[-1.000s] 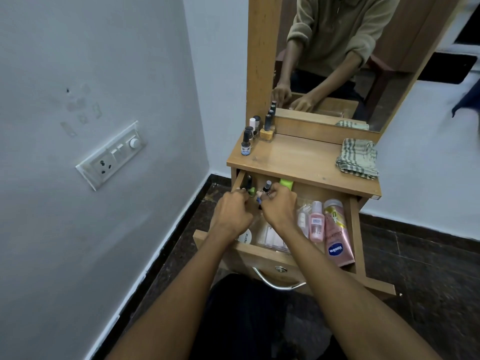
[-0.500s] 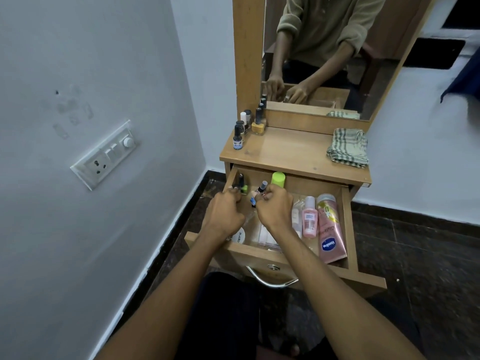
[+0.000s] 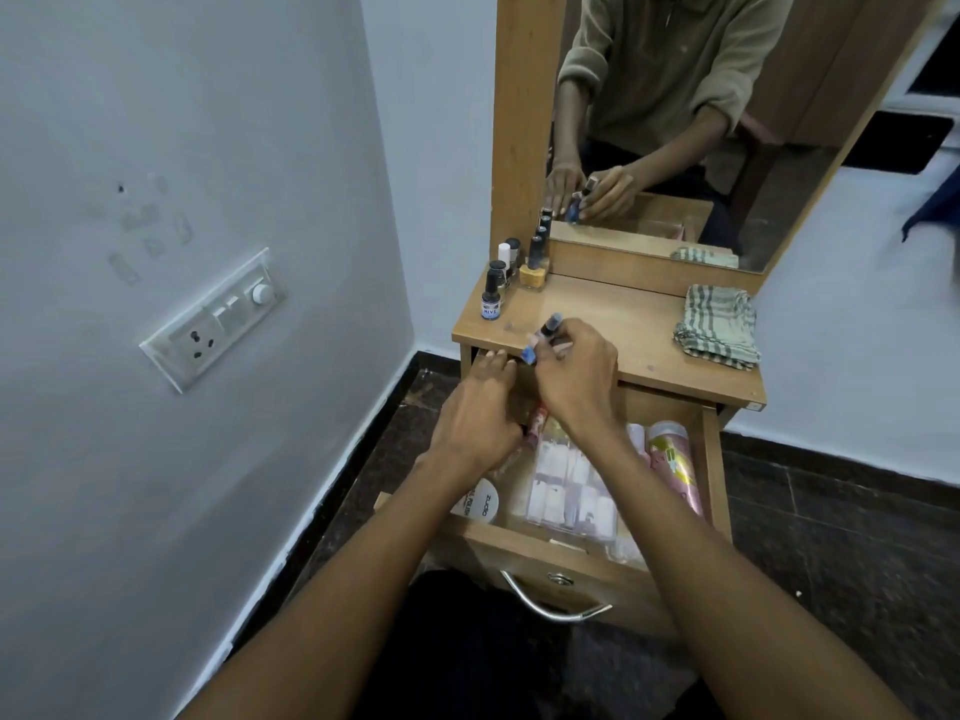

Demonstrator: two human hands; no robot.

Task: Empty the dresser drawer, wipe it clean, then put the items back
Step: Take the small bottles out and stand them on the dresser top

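Note:
The wooden drawer (image 3: pixel 519 544) stands pulled out under the dresser top (image 3: pixel 628 324). My right hand (image 3: pixel 574 381) pinches a small blue nail polish bottle (image 3: pixel 542 338) with a dark cap, held tilted just above the top's front edge. My left hand (image 3: pixel 478 415) reaches into the drawer's back left corner with its fingers stretched forward; whatever lies under them is hidden. Inside the drawer lie a white round jar (image 3: pixel 480 504), a clear box of pale items (image 3: pixel 566 485) and a pink lotion bottle (image 3: pixel 675 459).
Several nail polish bottles (image 3: pixel 491 298) stand at the top's back left, one of them yellow (image 3: pixel 534 266). A folded checked cloth (image 3: pixel 717 324) lies at the right. A mirror (image 3: pixel 675 122) rises behind. The wall with a switch plate (image 3: pixel 213 319) is close on the left.
My right hand has lifted the blue bottle out of the drawer up to the edge of the dresser top. My left hand stays at the drawer's back left.

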